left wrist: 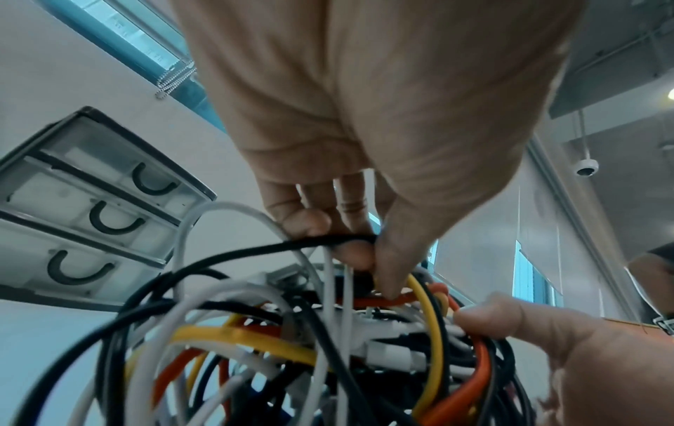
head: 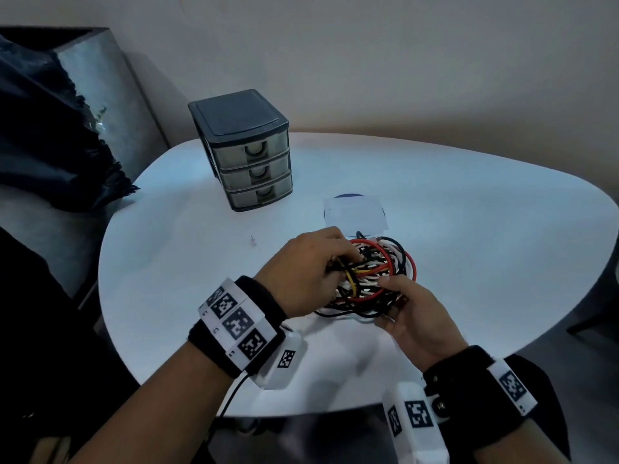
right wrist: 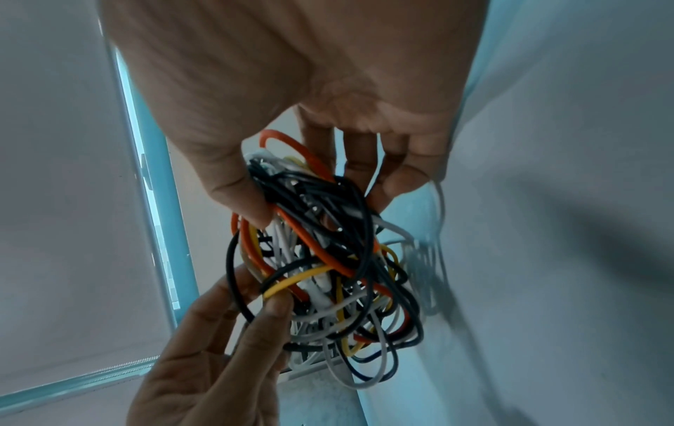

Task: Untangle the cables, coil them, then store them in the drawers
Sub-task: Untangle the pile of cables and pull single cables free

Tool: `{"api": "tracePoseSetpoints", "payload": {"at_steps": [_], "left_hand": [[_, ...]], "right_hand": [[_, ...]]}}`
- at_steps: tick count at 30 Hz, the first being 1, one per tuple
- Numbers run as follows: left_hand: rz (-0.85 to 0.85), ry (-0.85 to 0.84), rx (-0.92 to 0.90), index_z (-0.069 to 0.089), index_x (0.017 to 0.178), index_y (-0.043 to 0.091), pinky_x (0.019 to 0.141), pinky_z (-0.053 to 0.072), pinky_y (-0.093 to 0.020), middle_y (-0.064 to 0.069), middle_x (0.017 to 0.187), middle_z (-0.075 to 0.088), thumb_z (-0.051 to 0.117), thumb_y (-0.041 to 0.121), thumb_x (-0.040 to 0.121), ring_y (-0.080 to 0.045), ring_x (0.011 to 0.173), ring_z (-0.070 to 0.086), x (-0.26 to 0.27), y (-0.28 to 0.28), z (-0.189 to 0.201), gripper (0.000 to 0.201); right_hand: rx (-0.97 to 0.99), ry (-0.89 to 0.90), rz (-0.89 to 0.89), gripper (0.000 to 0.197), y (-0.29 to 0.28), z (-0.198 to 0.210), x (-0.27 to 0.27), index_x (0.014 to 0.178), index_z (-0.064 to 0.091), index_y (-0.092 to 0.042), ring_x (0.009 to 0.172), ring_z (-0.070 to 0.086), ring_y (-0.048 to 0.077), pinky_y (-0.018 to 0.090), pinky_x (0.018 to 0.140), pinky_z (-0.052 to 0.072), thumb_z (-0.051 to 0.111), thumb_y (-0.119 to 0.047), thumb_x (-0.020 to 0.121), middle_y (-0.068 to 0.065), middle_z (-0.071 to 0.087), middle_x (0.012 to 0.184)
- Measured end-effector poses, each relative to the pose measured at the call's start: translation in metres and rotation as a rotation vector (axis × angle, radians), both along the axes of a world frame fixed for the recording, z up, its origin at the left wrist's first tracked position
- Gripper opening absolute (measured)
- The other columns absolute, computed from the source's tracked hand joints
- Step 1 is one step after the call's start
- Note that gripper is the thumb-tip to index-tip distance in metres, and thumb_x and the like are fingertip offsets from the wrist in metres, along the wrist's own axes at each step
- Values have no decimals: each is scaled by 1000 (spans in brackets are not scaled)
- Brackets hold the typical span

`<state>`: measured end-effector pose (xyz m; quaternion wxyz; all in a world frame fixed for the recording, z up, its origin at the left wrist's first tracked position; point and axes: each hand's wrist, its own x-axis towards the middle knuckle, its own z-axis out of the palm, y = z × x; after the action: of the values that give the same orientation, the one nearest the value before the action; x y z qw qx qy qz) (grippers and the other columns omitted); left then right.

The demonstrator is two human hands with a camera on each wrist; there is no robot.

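A rounded white desk (head: 469,202) stands against a plain pale wall (head: 368,45). To the far left sits a grey upholstered seat (head: 110,95) with a dark crumpled cloth (head: 43,128) draped over it. The left wrist view shows tall windows (left wrist: 525,273) and a ceiling dome camera (left wrist: 586,167).

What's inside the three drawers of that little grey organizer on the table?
The drawer unit stands with all three drawers closed. Through the cloudy fronts, the left wrist view shows only pale shapes, so the contents cannot be told. The cable tangle is in both hands, outside it.
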<state>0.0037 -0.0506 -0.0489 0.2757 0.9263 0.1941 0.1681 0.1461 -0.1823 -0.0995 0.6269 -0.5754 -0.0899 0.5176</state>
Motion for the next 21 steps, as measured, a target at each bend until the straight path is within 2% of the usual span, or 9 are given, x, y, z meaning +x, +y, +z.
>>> {"api": "tracePoseSetpoints", "payload": {"at_steps": [2, 4, 5, 7, 9, 12, 15, 18, 21], "left_hand": [[-6, 53, -1, 71, 112, 22, 76, 47, -26, 11, 99, 57, 63, 14, 79, -10, 85, 56, -2, -3, 4, 36], [-2, 116, 9, 71, 112, 24, 74, 46, -25, 14, 95, 51, 57, 29, 75, -10, 82, 55, -3, -6, 8, 39], [1, 139, 21, 71, 110, 25, 73, 46, -27, 14, 94, 49, 57, 34, 76, -11, 81, 54, -3, -7, 9, 37], [11, 153, 37, 72, 105, 25, 72, 45, -30, 13, 90, 46, 62, 38, 84, -12, 78, 52, -2, -6, 9, 26], [15, 151, 24, 73, 101, 24, 70, 42, -31, 13, 85, 43, 65, 37, 90, -11, 75, 49, -2, -4, 7, 18], [11, 145, 2, 73, 100, 23, 71, 42, -30, 11, 90, 45, 66, 35, 91, -11, 77, 49, -6, -1, 3, 16], [12, 123, -3, 72, 96, 19, 71, 42, -31, 8, 92, 45, 64, 33, 94, -11, 77, 49, -9, 0, 1, 17], [27, 72, -41, 69, 90, 18, 69, 43, -32, 13, 87, 42, 60, 33, 94, -11, 75, 49, -12, 0, -3, 17], [42, -6, -175, 70, 95, 21, 70, 43, -29, 13, 84, 46, 63, 31, 92, -8, 76, 51, -15, 1, -4, 13]], "right_hand": [[0, -3, 20, 26, -1, 0, 0, 91, 74, -9, 87, 61, 25, 41, 80, 40, 73, -18, 66, 14, 71, 95], [6, -12, 52, 10, -2, 1, -1, 83, 74, -12, 83, 61, 21, 36, 76, 41, 68, -15, 76, 10, 71, 90], [17, -11, 58, 10, -3, 1, -1, 83, 74, -12, 82, 61, 20, 35, 74, 40, 64, -13, 81, 9, 71, 89], [39, -7, 62, 14, -5, -1, -1, 87, 75, -10, 85, 61, 21, 37, 78, 40, 63, -12, 81, 10, 72, 91], [69, 1, 72, 20, -6, -1, -3, 92, 76, -8, 90, 63, 22, 42, 85, 40, 66, -15, 76, 13, 73, 98], [121, 22, 80, 32, -6, -2, -4, 103, 73, -3, 94, 67, 22, 46, 94, 43, 68, -15, 74, 17, 72, 106], [156, 45, 106, 36, -4, -1, -4, 110, 70, -3, 95, 68, 22, 43, 91, 46, 63, -15, 77, 16, 72, 110], [181, 40, 163, 39, -3, -2, -2, 114, 70, -6, 102, 66, 24, 43, 92, 45, 72, -19, 77, 17, 70, 117], [209, 14, 227, 62, -3, -5, 0, 115, 71, -7, 106, 66, 25, 42, 93, 45, 87, -32, 60, 18, 68, 120]]}}
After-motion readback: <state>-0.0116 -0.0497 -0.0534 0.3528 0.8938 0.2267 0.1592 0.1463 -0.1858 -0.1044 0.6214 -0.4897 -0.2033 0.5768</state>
